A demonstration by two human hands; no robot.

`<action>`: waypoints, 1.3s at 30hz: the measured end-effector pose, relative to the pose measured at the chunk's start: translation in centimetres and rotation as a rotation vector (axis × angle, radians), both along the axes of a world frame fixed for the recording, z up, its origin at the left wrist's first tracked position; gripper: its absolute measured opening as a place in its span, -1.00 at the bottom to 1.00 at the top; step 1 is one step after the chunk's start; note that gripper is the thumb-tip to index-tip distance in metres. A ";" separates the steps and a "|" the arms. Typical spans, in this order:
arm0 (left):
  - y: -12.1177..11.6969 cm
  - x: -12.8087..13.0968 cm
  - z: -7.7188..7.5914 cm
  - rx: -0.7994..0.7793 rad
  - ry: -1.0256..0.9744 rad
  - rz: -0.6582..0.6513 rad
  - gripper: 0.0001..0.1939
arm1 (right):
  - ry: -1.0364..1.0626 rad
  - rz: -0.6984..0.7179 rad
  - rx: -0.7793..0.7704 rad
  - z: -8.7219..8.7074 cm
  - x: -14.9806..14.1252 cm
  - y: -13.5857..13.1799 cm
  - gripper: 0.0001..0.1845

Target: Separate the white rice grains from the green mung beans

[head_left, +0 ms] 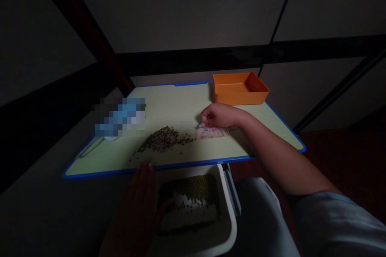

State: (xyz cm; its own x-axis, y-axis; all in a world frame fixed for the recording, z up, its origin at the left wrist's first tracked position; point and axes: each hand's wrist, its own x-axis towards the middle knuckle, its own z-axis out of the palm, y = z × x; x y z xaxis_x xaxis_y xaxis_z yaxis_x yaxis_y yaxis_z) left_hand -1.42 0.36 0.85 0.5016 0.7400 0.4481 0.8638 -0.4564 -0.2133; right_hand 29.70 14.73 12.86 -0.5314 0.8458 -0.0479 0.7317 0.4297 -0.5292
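A flat, see-through half-round protractor point(212, 133) with pink markings lies on the pale tabletop point(181, 108). My right hand point(220, 115) is closed, its fingers pinching the protractor near its upper left part. Just left of it spreads a loose heap of small dark beans point(163, 138), a few scattered toward the protractor. In deep shadow, my left hand point(141, 196) stretches its fingers out to the blue front edge of the table. Its thumb reaches over the side of a white tub point(227, 209), below the table edge, which holds green beans point(197, 188).
An orange open box point(241, 97) stands at the back right of the table. On the left sits a blurred-out blue and white object point(122, 118), with what looks like a cord beside it. A wall of panels point(187, 16) rises right behind the table.
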 end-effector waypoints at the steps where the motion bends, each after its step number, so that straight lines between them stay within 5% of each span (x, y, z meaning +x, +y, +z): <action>1: 0.0 0.0 0.0 -0.002 -0.001 0.002 -0.10 | -0.011 -0.003 0.017 -0.1 -0.1 0.0 -0.83; 20: 0.2 -0.2 -0.4 0.008 0.004 -0.008 -0.12 | -0.065 -0.044 0.124 -0.4 -0.6 -0.4 -0.85; 39: 0.1 0.2 0.1 0.007 -0.014 -0.014 -0.10 | 0.061 0.087 -0.017 -0.2 -1.0 -0.7 -0.82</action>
